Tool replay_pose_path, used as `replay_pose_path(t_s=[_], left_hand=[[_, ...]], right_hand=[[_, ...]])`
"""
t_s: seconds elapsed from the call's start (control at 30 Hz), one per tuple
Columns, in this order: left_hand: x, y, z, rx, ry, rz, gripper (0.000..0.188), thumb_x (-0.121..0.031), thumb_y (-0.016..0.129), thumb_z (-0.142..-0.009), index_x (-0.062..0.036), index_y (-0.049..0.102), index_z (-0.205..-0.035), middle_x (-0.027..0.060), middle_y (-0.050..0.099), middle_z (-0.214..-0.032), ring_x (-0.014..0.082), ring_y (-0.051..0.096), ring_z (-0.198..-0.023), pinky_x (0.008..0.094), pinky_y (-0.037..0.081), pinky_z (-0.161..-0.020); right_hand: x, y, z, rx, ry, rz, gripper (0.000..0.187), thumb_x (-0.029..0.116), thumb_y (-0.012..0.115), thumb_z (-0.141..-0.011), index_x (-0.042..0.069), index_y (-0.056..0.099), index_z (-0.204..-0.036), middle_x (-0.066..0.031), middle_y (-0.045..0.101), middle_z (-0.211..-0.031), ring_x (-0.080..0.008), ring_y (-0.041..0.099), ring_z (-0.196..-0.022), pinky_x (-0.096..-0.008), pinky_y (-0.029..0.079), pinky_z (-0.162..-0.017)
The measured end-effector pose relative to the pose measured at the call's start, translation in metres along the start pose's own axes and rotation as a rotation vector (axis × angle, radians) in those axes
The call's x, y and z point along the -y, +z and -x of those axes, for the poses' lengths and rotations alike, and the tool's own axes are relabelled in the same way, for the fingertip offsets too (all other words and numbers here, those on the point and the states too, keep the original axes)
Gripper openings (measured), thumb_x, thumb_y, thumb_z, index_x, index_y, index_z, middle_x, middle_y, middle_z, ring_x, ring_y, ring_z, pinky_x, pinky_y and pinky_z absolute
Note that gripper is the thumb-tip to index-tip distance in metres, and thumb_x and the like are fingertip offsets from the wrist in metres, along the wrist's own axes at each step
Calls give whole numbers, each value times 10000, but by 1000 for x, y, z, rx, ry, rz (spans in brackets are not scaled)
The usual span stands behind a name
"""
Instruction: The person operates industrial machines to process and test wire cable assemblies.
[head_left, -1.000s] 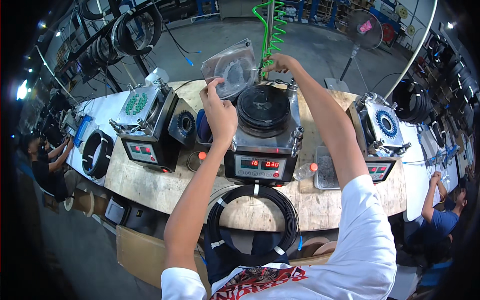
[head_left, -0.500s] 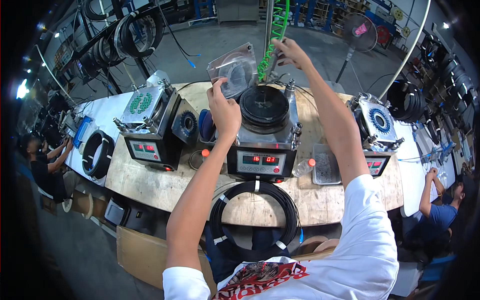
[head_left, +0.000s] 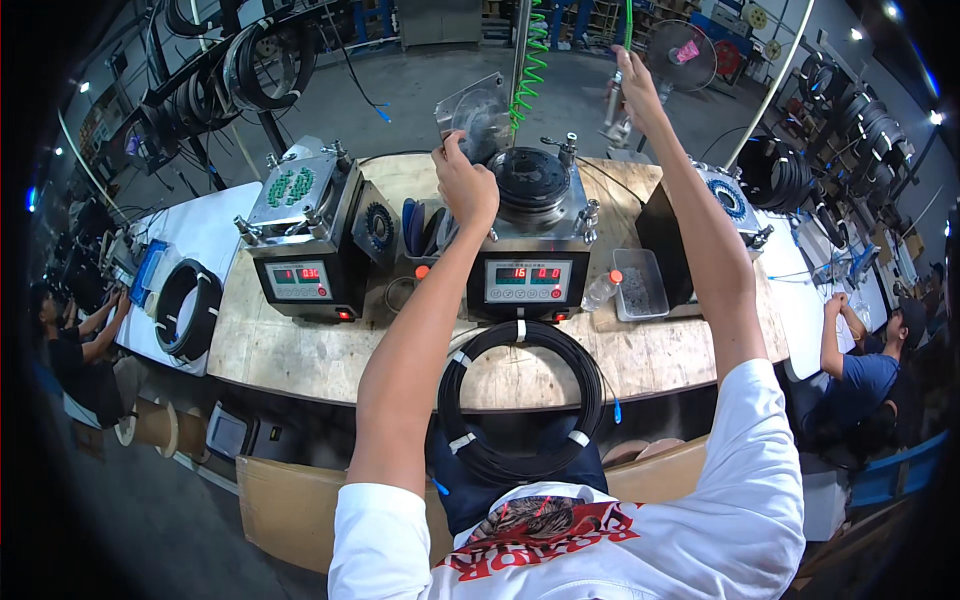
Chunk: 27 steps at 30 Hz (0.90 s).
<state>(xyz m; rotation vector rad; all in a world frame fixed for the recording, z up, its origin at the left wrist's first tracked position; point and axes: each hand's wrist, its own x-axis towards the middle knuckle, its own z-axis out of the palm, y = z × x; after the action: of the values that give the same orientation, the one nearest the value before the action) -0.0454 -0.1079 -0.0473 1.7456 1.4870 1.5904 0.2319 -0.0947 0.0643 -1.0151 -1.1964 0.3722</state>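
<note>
In my left hand (head_left: 466, 180) is a squarish plate with a pale round face (head_left: 478, 112), held upright and tilted behind the middle machine (head_left: 525, 275). The fingers close on the plate's near edge. On top of that machine sits a black round disc (head_left: 531, 180). My right hand (head_left: 640, 88) is raised at the far right of it, closed round what looks like a metal air gun (head_left: 613, 102). Green hose runs upward from that hand. A green coiled hose (head_left: 528, 70) hangs by a metal post beyond the machine.
A black cable coil (head_left: 470, 400) rests on my lap against the wooden table (head_left: 330, 350). Similar machines stand left (head_left: 310, 235) and right (head_left: 680, 230). An orange-capped bottle (head_left: 602, 290) and clear tub (head_left: 641, 285) sit nearby. Co-workers sit at left (head_left: 85, 340) and right (head_left: 865, 375).
My right hand has moved right, drawing the metal tool and hose away from the coiled hose. The left hand's plate stands more upright. The view has shifted, and the middle machine's display reading has changed.
</note>
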Motion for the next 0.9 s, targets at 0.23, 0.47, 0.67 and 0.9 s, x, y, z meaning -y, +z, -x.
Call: replay_pose_path(t_s=[0.23,0.47,0.67,0.9], left_hand=[[-2,-4,2,45,-39,10,496,56,587,-828,-126,488,-1279,150,506,-1304,368,550,-1191,494,456,-957],[0,-6,-1,27,-51,-16,493,55,592,-829,-134,489,-1273,136,505,-1304,364,553,-1184,493,457,-953],[-1,0,1,17,-34,-21,488,41,593,-837,-144,494,-1278,137,512,-1301,366,568,-1167,494,467,-948],[2,-4,1,-48,-40,20,440,14,593,-862,-142,517,-1267,152,542,-1257,374,620,-1068,492,489,-917]], right_hand=[[17,-45,78,92,117,619,416,230,794,-840,-26,587,-1094,-29,584,-707,-103,553,-559,-268,449,-515],[43,-70,146,67,142,716,483,267,742,-895,-11,605,-1264,-74,593,-677,-148,593,-644,-311,471,-628],[29,-118,151,148,-48,1112,477,138,655,-850,3,582,-1302,-217,637,-889,-352,637,-896,-466,481,-824],[101,-86,165,174,255,1118,365,71,598,-820,35,641,-1181,-233,620,-1027,-378,620,-944,-447,501,-824]])
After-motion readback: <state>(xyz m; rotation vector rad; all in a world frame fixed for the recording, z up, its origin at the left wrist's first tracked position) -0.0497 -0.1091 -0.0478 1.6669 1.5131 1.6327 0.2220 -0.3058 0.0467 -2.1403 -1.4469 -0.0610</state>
